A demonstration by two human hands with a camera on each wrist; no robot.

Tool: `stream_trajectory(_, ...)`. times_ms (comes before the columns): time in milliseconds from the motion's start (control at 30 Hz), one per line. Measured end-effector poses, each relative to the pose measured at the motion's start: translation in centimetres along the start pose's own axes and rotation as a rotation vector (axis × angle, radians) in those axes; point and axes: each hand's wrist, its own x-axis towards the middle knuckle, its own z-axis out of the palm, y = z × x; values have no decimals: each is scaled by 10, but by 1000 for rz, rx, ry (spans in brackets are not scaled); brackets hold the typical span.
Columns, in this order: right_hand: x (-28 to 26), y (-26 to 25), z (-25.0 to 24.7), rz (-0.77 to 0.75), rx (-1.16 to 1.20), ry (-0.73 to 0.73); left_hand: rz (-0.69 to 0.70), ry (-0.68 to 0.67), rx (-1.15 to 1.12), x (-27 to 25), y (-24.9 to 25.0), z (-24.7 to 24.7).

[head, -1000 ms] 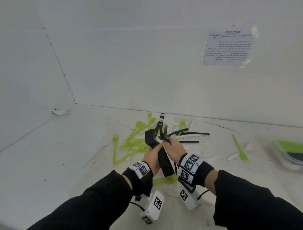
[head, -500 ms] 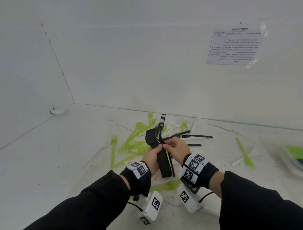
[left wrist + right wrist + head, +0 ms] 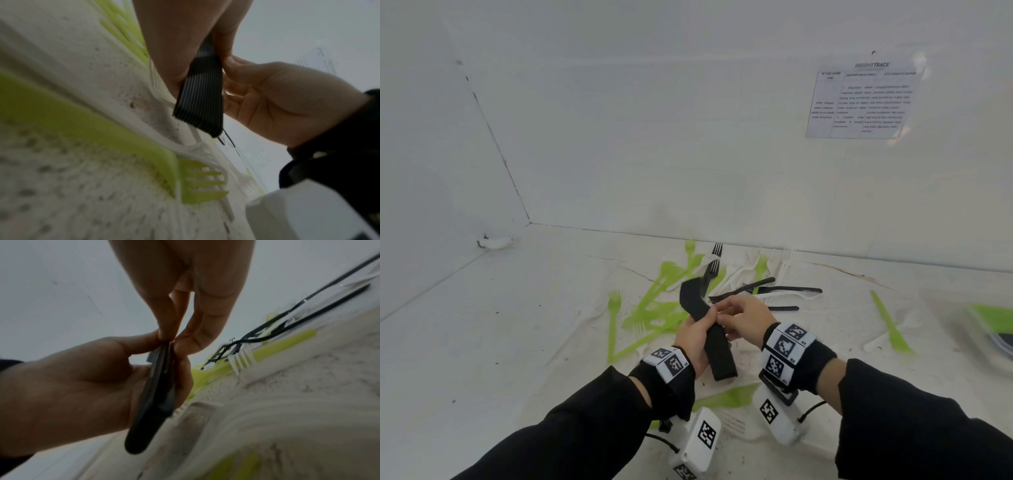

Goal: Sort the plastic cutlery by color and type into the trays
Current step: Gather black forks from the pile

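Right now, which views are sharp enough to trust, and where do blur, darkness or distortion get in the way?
Head view: evenly lit and mostly sharp on the stack of black plastic cutlery gripped by the left hand, though the clear tray at the right edge smears. Left wrist view: dim, near green plastic fork soft. Right wrist view: dark, right hand clear, foreground surface streaked.

Stacked black cutlery (image 3: 709, 337) held upright; probably spoons, above scattered cutlery.

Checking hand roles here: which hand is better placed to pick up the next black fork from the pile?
Probably the right hand: it only pinches the black stack lightly, nearest the loose black forks; the left hand grips the stack.
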Motion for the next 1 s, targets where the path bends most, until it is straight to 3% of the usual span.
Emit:
stream_trajectory(67, 5, -4, -8, 10, -99, -125, 14, 40, 11, 3, 2, -3)
stream_trajectory(100, 11, -5, -16, 8, -186, -117, 25, 56, 24, 4, 4, -4)
stream_trajectory(233, 61, 9, -57, 130, -645, 180, 57, 70, 59, 5, 7, -6)
stream_trajectory(367, 87, 44, -85, 294, -986, 160, 47, 89, 55, 8, 8, -8)
stream_trajectory(533, 88, 33, -107, 259, -1015, 94, 37, 130, 50, 14, 5, -8)
stream_trajectory(733, 79, 9, -132, 366, -1243, 246, 43, 147, 44, 15, 3, -8)
stream_trajectory(833, 80, 2, -132, 337, -1241, 315, 38, 149, 46, 14, 4, -9)
stream_trajectory(900, 84, 1, -127, 228, -1172, 421, 33, 155, 41, 13, 5, -10)
stream_trajectory(933, 86, 3, -122, 142, -1083, 400, 30, 156, 36, 12, 5, -10)
stream_trajectory(1000, 87, 7, -108, -33, -894, 110, 28, 155, 28, 12, 6, -10)
